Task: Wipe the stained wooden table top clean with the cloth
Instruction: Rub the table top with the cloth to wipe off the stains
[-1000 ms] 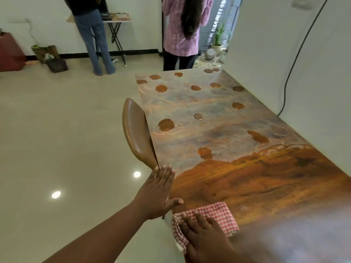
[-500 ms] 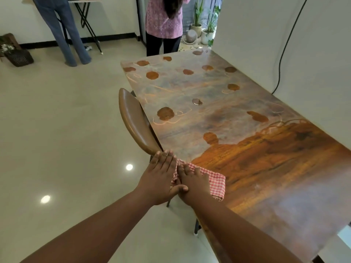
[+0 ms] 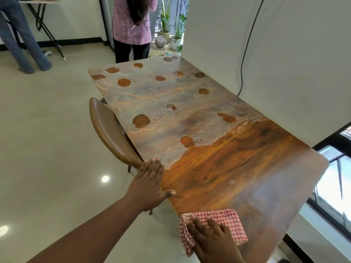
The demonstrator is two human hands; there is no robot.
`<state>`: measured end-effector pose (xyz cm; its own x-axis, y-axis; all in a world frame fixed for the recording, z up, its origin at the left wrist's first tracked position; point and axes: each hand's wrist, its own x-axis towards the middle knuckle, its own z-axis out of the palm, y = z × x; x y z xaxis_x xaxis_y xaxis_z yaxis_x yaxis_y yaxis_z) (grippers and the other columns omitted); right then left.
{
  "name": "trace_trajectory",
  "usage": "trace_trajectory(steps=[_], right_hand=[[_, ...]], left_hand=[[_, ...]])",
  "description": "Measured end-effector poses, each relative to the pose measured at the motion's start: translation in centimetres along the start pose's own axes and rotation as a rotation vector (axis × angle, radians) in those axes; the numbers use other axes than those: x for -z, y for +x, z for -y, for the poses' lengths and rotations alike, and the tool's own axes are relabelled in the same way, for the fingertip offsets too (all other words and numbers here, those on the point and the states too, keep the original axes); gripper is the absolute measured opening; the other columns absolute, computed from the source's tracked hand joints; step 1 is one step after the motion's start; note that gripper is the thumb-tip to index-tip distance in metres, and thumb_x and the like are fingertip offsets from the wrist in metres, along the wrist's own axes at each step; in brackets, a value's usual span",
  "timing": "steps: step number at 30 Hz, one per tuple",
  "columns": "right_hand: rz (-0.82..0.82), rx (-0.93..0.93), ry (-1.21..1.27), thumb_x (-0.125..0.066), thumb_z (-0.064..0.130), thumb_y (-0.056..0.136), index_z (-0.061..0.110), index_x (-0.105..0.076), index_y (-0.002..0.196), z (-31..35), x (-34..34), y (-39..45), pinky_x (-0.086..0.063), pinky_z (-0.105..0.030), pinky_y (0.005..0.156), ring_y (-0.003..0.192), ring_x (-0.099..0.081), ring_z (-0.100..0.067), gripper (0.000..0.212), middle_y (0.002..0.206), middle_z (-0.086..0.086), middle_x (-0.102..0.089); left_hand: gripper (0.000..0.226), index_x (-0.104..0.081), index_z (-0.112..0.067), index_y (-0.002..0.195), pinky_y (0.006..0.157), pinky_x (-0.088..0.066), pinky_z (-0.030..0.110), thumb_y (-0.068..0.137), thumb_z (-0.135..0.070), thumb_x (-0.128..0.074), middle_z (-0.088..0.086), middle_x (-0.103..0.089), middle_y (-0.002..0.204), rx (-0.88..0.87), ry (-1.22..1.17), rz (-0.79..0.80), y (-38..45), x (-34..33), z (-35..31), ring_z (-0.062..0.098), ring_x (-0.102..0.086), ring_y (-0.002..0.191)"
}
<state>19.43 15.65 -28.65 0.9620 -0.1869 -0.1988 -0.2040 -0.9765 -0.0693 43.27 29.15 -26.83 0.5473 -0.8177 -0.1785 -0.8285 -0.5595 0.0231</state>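
Tabletop (image 3: pixel 218 168) glossy near, filmed grey beyond; cream floor (image 3: pixel 47 149).

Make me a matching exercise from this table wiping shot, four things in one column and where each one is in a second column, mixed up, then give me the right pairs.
Things:
1. checked cloth
2. left hand
3. right hand
4. brown chair

Places:
A. pushed in along the table's left side
B. flat on the table's left edge, holding nothing
C. pressed on top of the cloth
D. on the near corner of the wooden table top, partly over the edge

Pairs: 1-D, 2-B, 3-C, 4-A
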Motion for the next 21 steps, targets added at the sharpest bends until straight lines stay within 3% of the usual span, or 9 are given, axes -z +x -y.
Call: trace_trajectory(steps=[3, 6, 9, 11, 17, 21], right_hand=[[-0.042, 0.002, 0.002, -0.047, 0.061, 0.076, 0.044, -0.059, 0.120, -0.1, 0.0, 0.6, -0.047, -0.037, 0.059, 0.088, -0.067, -0.025, 0.048, 0.122, 0.017, -0.062], [-0.024, -0.128, 0.055, -0.044, 0.059, 0.081, 0.046, -0.052, 0.126, 0.0, 0.6, 1.9, -0.047, -0.041, 0.064, 0.092, -0.065, -0.024, 0.048, 0.128, 0.018, -0.058], [0.052, -0.243, 0.071, -0.025, 0.058, 0.088, 0.047, -0.025, 0.141, -1.9, 0.7, 4.1, -0.036, -0.054, 0.089, 0.120, -0.047, -0.030, 0.054, 0.148, 0.018, -0.036], [0.059, -0.314, 0.088, -0.015, 0.056, 0.090, 0.047, -0.011, 0.145, -4.4, 0.5, 5.1, -0.026, -0.050, 0.098, 0.130, -0.035, -0.029, 0.056, 0.154, 0.017, -0.022], [0.040, -0.524, 0.100, -0.015, 0.055, 0.091, 0.045, -0.012, 0.146, -12.7, 1.3, 5.7, -0.025, -0.054, 0.101, 0.134, -0.030, -0.030, 0.056, 0.156, 0.016, -0.018], [0.094, -0.590, 0.181, -0.015, 0.052, 0.093, 0.040, -0.007, 0.148, -15.4, 2.2, 8.3, -0.017, -0.059, 0.105, 0.139, -0.017, -0.036, 0.056, 0.158, 0.013, -0.009]], left_hand=[[0.116, 0.011, -0.007, 0.152, 0.117, 0.020, 0.043, 0.065, -0.084, 0.024, 0.014, 0.016, 0.161, -0.016, 0.002, -0.003, 0.2, -0.3, -0.2, 0.026, 0.022, 0.146], [0.117, 0.010, -0.008, 0.153, 0.117, 0.018, 0.043, 0.066, -0.084, 0.023, 0.014, 0.015, 0.161, -0.030, -0.012, -0.005, 0.6, -0.6, -0.6, 0.026, 0.022, 0.146], [0.117, 0.010, -0.008, 0.153, 0.115, 0.022, 0.041, 0.065, -0.085, 0.022, 0.014, 0.014, 0.161, -0.051, -0.010, -0.002, 1.0, -0.8, -1.6, 0.026, 0.022, 0.146], [0.116, 0.011, -0.008, 0.152, 0.114, 0.023, 0.040, 0.066, -0.085, 0.022, 0.013, 0.015, 0.161, -0.064, -0.013, -0.006, 1.3, -0.8, -2.4, 0.025, 0.022, 0.146], [0.115, 0.013, -0.007, 0.151, 0.115, 0.022, 0.041, 0.067, -0.085, 0.022, 0.013, 0.018, 0.159, -0.066, 0.000, -0.020, 2.1, -0.7, -4.0, 0.026, 0.026, 0.144], [0.112, 0.017, -0.009, 0.149, 0.113, 0.025, 0.040, 0.068, -0.086, 0.021, 0.011, 0.021, 0.158, -0.029, 0.007, -0.010, 1.9, -0.8, -4.3, 0.025, 0.029, 0.142]])
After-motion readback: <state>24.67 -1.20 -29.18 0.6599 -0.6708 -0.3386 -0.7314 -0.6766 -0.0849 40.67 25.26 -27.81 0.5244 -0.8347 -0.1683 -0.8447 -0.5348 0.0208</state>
